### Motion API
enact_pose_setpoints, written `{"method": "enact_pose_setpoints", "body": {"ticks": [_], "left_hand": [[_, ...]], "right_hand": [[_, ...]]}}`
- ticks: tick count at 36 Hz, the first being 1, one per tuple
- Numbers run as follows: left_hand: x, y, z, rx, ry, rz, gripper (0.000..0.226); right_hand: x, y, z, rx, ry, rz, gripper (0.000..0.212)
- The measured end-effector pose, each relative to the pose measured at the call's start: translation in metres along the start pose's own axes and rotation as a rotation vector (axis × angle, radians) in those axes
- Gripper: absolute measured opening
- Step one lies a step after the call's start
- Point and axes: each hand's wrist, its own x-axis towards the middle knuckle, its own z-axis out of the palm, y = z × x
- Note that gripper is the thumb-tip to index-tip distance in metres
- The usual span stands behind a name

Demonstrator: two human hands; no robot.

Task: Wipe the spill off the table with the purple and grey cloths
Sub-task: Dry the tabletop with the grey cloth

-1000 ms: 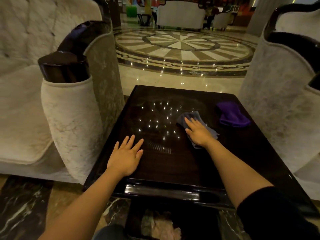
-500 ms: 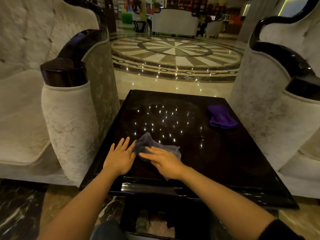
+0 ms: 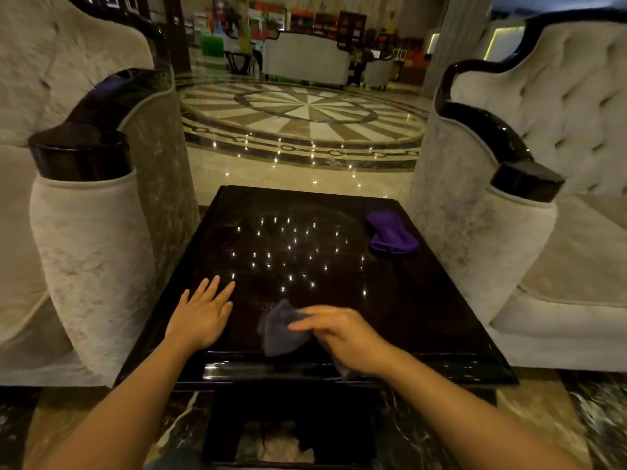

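A glossy dark table point(image 3: 424, 310) fills the middle of the view, dotted with reflected ceiling lights. My right hand point(image 3: 346, 337) presses the crumpled grey cloth point(image 3: 280, 329) flat against the table near its front edge; part of the cloth is hidden under the palm. My left hand point(image 3: 202, 313) lies flat on the table's front left, fingers spread, a little left of the grey cloth. The purple cloth point(image 3: 390, 234) lies bunched at the far right of the table, untouched. No clear spill shows on the dark surface.
A pale upholstered armchair point(image 3: 91, 252) with dark wooden arm caps stands tight against the table's left side, another armchair point(image 3: 529, 239) against its right. Beyond the table lies a polished marble floor point(image 3: 305, 117) with a round pattern. A dark shelf shows below the table's front edge.
My right hand has dragged the grey cloth from the table's middle right toward the front edge, then slightly rightward. My left hand stays flat on the table. The purple cloth has not moved.
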Motion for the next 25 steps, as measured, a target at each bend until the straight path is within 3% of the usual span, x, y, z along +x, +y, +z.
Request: {"method": "enact_pose_setpoints", "body": {"ticks": [6,9,12,16,25], "left_hand": [[0.000,-0.001,0.000,0.003,0.004,0.002,0.050],[0.001,-0.001,0.001,0.016,0.005,0.003,0.050],[0.002,-0.002,0.002,0.026,0.001,-0.001,0.050],[0.003,-0.002,0.002,0.028,-0.007,-0.011,0.050],[0.001,0.001,-0.004,0.031,-0.041,-0.021,0.050]], "right_hand": [[-0.013,0.026,-0.086,-0.225,0.351,0.145,0.040],[-0.015,0.058,-0.111,-0.431,0.416,0.242,0.039],[-0.014,0.095,-0.108,-0.572,0.277,0.442,0.045],[-0.015,0.133,-0.084,-0.615,-0.073,0.695,0.052],[-0.011,0.126,-0.080,-0.639,-0.163,0.837,0.055]]}}
